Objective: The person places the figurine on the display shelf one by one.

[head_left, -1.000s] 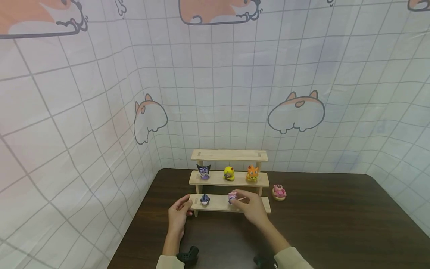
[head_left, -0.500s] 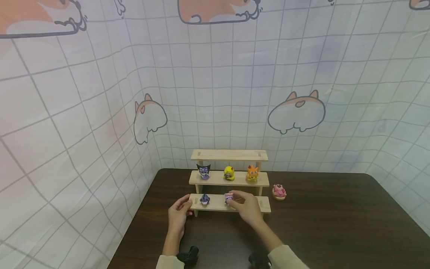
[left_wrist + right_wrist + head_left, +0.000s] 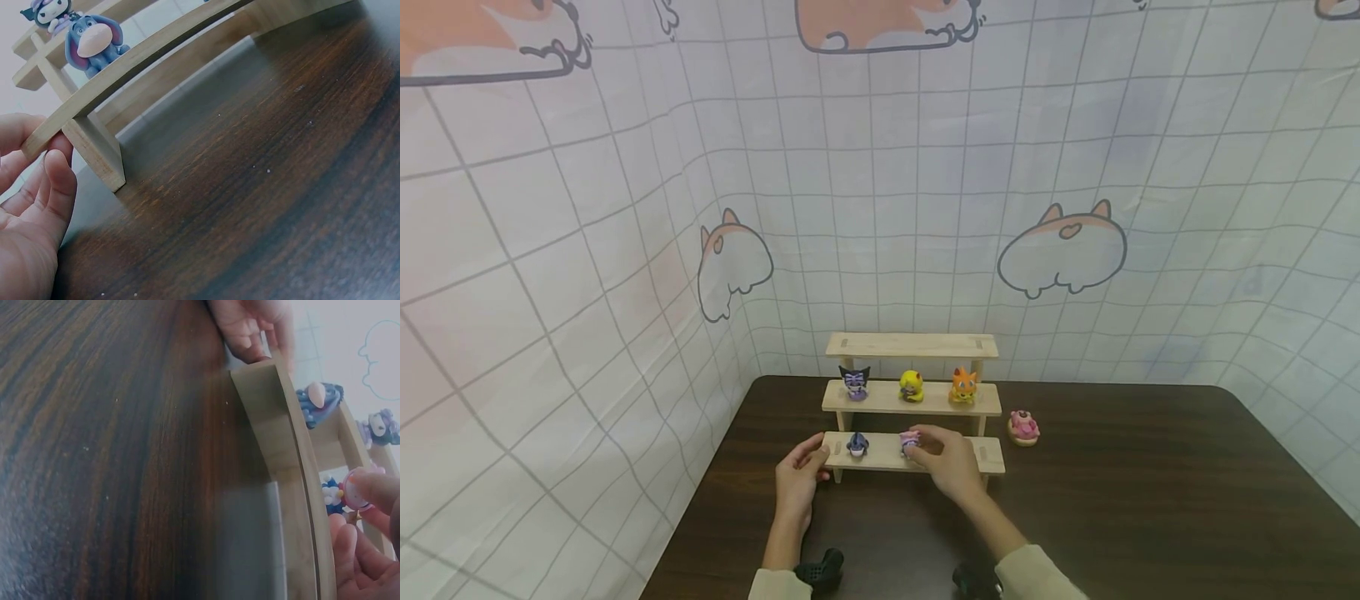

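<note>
A three-tier wooden display shelf (image 3: 891,454) stands on the dark table. My left hand (image 3: 799,483) pinches the left end of its lowest board, seen closely in the left wrist view. Near the middle of that board, my right hand (image 3: 957,468) holds a small pink-headed figurine (image 3: 909,438) between thumb and fingers. The right wrist view shows the figurine's blue and white body (image 3: 333,494); whether its base touches the board I cannot tell. A blue donkey figurine (image 3: 94,44) sits on the same board, to the left.
On the middle tier sit a purple-and-black figurine (image 3: 854,384), a yellow one (image 3: 912,387) and an orange one (image 3: 962,387). A pink figurine on a tan round base (image 3: 1023,428) rests on the table right of the shelf. A grid-patterned cloth (image 3: 887,208) hangs behind.
My right hand has shifted a little left along the lowest board with the pink-headed figurine, slowing in the last half second. The left hand has stayed on the board's end.
</note>
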A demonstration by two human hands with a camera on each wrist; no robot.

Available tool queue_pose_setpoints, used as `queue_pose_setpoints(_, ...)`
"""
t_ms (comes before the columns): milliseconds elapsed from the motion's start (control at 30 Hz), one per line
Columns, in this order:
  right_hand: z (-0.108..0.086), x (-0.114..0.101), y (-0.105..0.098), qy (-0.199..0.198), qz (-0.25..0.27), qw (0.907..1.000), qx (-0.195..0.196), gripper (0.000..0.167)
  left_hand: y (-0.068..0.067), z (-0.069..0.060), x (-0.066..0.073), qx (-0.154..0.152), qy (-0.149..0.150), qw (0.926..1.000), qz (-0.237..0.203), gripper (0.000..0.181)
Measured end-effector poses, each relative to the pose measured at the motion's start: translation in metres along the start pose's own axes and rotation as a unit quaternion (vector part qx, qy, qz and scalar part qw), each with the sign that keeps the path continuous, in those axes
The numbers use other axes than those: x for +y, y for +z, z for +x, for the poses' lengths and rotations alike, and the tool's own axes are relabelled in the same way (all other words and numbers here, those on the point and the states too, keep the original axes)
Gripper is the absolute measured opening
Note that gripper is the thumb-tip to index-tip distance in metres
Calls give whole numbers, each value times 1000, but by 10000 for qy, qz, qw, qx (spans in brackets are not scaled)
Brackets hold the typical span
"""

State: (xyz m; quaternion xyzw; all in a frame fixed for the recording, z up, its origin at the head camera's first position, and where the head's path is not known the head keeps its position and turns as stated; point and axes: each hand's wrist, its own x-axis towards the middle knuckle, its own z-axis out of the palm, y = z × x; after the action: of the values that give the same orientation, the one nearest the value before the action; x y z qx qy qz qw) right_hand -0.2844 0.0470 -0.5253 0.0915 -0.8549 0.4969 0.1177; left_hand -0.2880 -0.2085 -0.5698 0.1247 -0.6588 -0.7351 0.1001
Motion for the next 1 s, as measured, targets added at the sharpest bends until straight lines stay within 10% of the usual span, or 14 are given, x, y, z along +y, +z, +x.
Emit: queue_pose_setpoints(1000, 0, -3, 0, 143, 3, 9999, -83, 29, -1, -1, 0, -52, 28, 10000, 10, 37)
